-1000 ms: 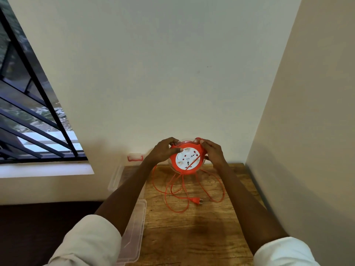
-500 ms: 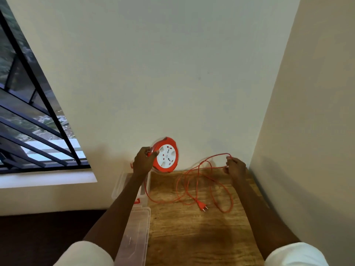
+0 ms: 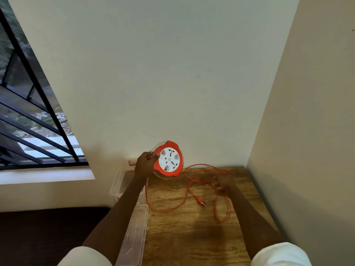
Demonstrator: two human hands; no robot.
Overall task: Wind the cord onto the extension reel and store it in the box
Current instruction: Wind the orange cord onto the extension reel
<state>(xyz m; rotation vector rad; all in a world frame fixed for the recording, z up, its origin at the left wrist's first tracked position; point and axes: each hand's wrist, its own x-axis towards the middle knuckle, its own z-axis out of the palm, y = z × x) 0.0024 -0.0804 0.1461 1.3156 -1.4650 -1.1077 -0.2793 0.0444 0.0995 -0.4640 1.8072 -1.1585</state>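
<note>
Head view is showing the left hand (image 3: 144, 164) still gripping the raised reel (image 3: 168, 159) while the blurred right hand (image 3: 223, 186), grip unreadable, is dropping toward the loose cord (image 3: 189, 186), so winding is barely starting.

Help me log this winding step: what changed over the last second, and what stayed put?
The right hand let go of the reel and moved out right over the loose cord; blur hides whether it holds a loop. The left hand took the reel alone and carried it up and left, above the clear box. The cord spread rightward. Box and lid stayed put.
</note>
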